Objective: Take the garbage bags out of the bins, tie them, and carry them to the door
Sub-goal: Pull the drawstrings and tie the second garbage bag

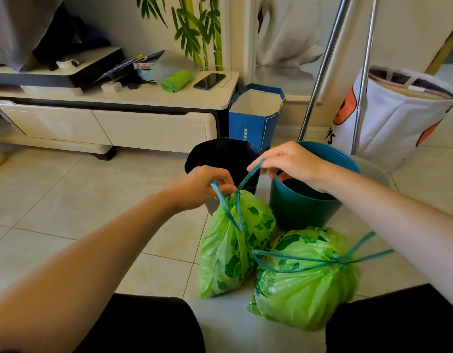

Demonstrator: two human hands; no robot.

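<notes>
Bags, green, two, on floor before the bins. Near bag (304, 278): drawstring knotted, lying on its side. Far bag (235, 240): upright, mouth gathered, not yet knotted. Left hand (205, 184) grip pinching one drawstring (226, 212) loop; right hand (294, 161) grip pinching the other. Teal bin (304, 207) and black bin (220, 154) just behind. Advice: cross loops, pull snug against the neck, double the knot.

L hand (204, 186): fingers curled, pinched shut on blue strap, knuckles up.
R hand (293, 161): palm down, fingertips pinched on other strap end, sits higher than L.
L arm: bare, reaches fwd from lower left, nearly straight.
R arm: bare, comes in from right edge, wrist bent slightly down.
Gap: hands near, not touching.
</notes>
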